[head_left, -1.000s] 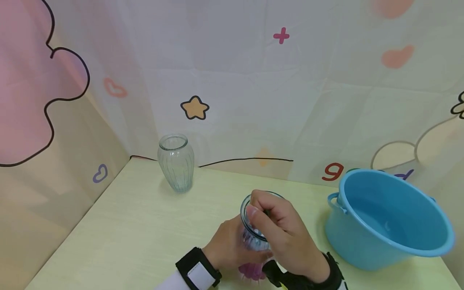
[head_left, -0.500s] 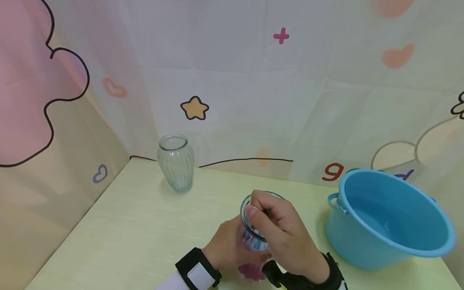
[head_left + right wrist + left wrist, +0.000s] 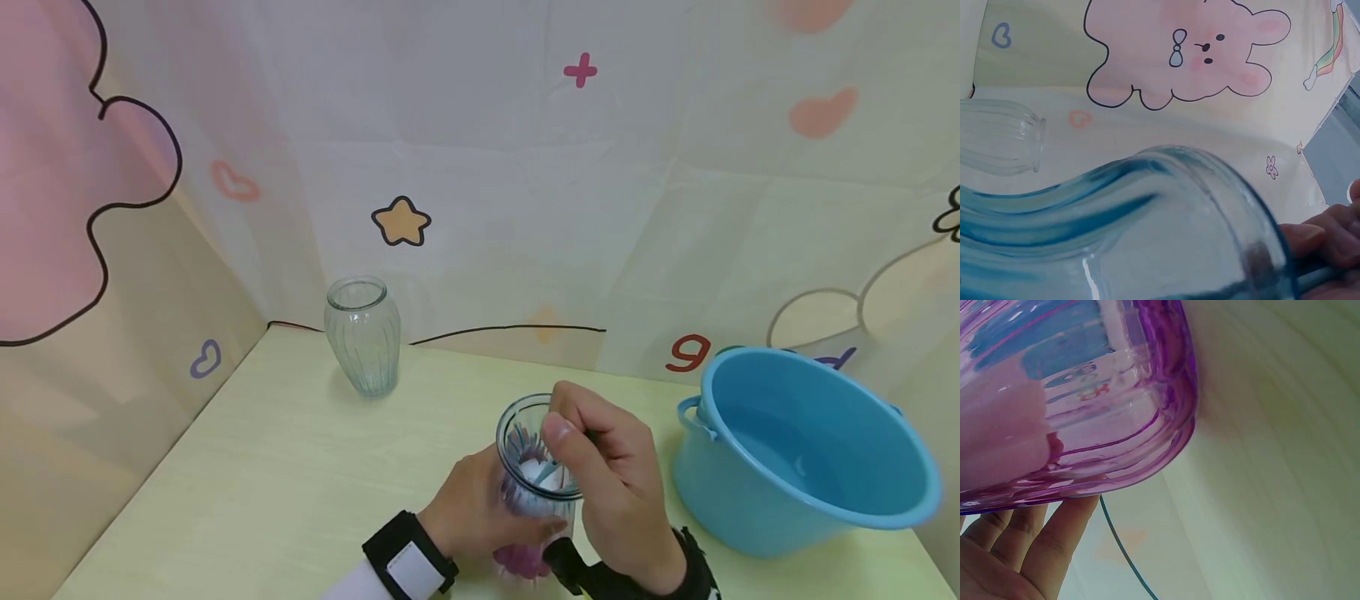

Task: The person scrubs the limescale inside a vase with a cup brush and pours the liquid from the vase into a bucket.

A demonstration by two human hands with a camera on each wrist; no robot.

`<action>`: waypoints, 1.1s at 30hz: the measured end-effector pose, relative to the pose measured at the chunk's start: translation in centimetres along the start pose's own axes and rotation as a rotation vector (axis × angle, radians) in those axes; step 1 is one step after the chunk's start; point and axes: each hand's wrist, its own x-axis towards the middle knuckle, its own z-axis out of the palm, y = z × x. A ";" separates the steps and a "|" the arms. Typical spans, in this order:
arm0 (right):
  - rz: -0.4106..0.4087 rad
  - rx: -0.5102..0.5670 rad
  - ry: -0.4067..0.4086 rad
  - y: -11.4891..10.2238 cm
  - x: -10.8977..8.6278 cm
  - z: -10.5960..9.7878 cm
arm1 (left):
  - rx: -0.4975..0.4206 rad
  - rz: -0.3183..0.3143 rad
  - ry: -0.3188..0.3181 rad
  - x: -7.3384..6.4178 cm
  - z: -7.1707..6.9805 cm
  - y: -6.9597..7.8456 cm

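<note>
My left hand (image 3: 474, 510) wraps round a ribbed glass vase (image 3: 536, 505), bluish at the mouth and purple at the base. In the left wrist view its fingers (image 3: 1054, 550) lie along the underside of the purple glass (image 3: 1169, 419). Over the right side of the rim, my right hand (image 3: 618, 479) grips a thin green handle (image 3: 591, 436). The handle leans down into the vase, where a white lump (image 3: 538, 472) shows. The right wrist view has the blue glass (image 3: 1147, 219) in front, partly hiding that hand's fingers (image 3: 1307, 237).
A clear ribbed vase (image 3: 363, 337) stands upright at the back left of the pale table (image 3: 262, 467). To the right is a large blue bucket (image 3: 750, 492). A printed cloth (image 3: 480, 167) hangs behind the table, with a side panel on the left.
My right hand has moved right, from over the vase's mouth to its right rim. More of the vase's inside now shows, with the white lump in it. The left hand keeps its place.
</note>
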 end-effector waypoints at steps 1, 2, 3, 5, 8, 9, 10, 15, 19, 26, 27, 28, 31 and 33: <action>-0.031 0.016 0.010 0.0 0.0 -0.1 | 0.000 -0.002 0.002 0.0 0.0 0.0; -0.052 0.028 0.019 0.0 -0.1 -0.2 | 0.001 0.001 0.004 0.0 0.0 -0.1; -0.068 0.038 0.026 0.0 -0.1 -0.3 | 0.002 0.001 0.004 0.1 0.0 -0.1; -0.104 0.069 0.034 0.0 -0.2 -0.5 | 0.001 0.003 0.003 0.1 0.0 -0.2; -0.141 0.118 0.052 0.0 -0.3 -0.7 | 0.004 0.003 -0.001 0.1 0.1 -0.3; -0.152 0.136 0.061 -0.1 -0.3 -0.7 | 0.006 0.004 -0.002 0.1 0.1 -0.3; -0.167 0.154 0.071 -0.1 -0.4 -0.8 | 0.010 0.005 -0.001 0.1 0.1 -0.3; -0.237 0.214 0.116 -0.1 -0.5 -0.9 | 0.036 0.029 0.015 0.0 0.1 -0.2; -0.288 0.237 0.123 0.0 -0.3 -0.7 | 0.032 0.033 0.016 0.0 0.1 -0.1; -0.269 0.189 0.078 0.3 -0.1 -0.3 | 0.002 0.007 0.001 0.0 0.0 0.0; -0.265 0.175 0.068 0.3 -0.1 -0.3 | 0.000 0.005 0.001 0.0 0.0 -0.1; -0.260 0.163 0.057 0.4 0.0 -0.3 | -0.004 0.003 -0.002 0.0 0.0 -0.1; -0.254 0.133 0.027 0.5 0.1 -0.2 | -0.008 0.006 -0.004 0.0 0.0 -0.1; -0.250 0.115 0.010 0.6 0.2 -0.2 | -0.008 0.009 -0.003 0.0 0.0 -0.1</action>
